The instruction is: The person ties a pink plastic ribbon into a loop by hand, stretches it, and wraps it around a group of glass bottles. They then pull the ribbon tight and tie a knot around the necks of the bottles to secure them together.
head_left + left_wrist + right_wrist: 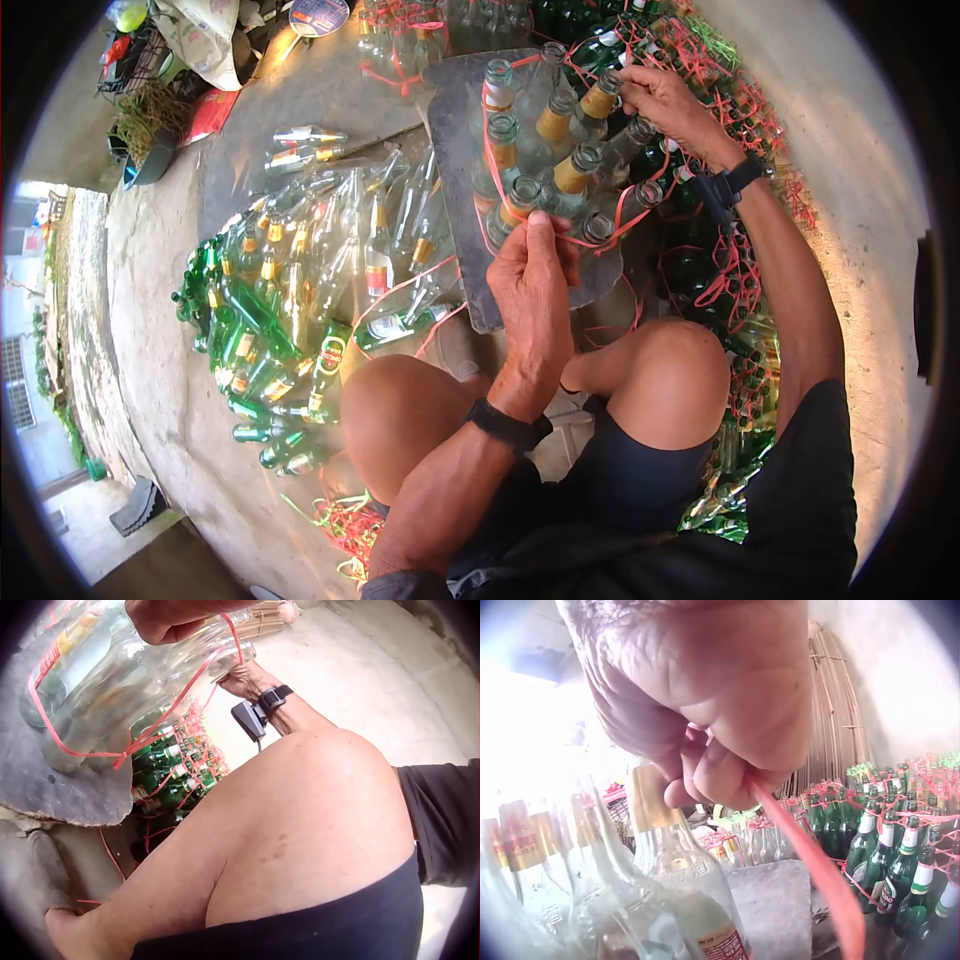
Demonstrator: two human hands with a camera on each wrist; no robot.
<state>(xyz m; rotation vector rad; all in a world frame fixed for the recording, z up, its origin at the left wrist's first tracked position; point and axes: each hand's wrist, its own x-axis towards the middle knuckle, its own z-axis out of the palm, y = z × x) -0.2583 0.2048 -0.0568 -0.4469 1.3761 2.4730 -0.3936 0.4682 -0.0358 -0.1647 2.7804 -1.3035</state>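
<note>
On the grey slab (pixel 452 160) just ahead of the knees (pixel 670 385): a cluster of clear bottles (pixel 560 170), upright and packed neck to neck, with red string (pixel 488 150) already round its outside and low about the bodies, plain from the left wrist; pinches that string with the left hand (pixel 535 285) at the cluster's 6 o'clock edge, thumb and fingers closed on it; grips the far run with the right hand (pixel 672 100) at 1 o'clock, fingers curled tight round it beside a gold-foiled neck; seems well on with this bundle, then: wrapped and held taut, no knot to be seen yet.

Done, by the look of it: tied bundles of green bottles (pixel 715 270) from 1 to 5 o'clock of the slab, each laced in red. Left, on the same reading: a heap of loose bottles (pixel 300 270), clear and green, lying flat and unbound from 8 to 10 o'clock; string scraps (pixel 350 525) near the left knee.

Of labels: gold foil on the clear necks; red print on a pale label (pixel 721 941) close to the right wrist camera, too blurred to read; white neck bands on the upright green bottles (pixel 889 855); a red and white oval label (pixel 330 355) in the heap, possibly a beer brand, though no letter is legible.
</note>
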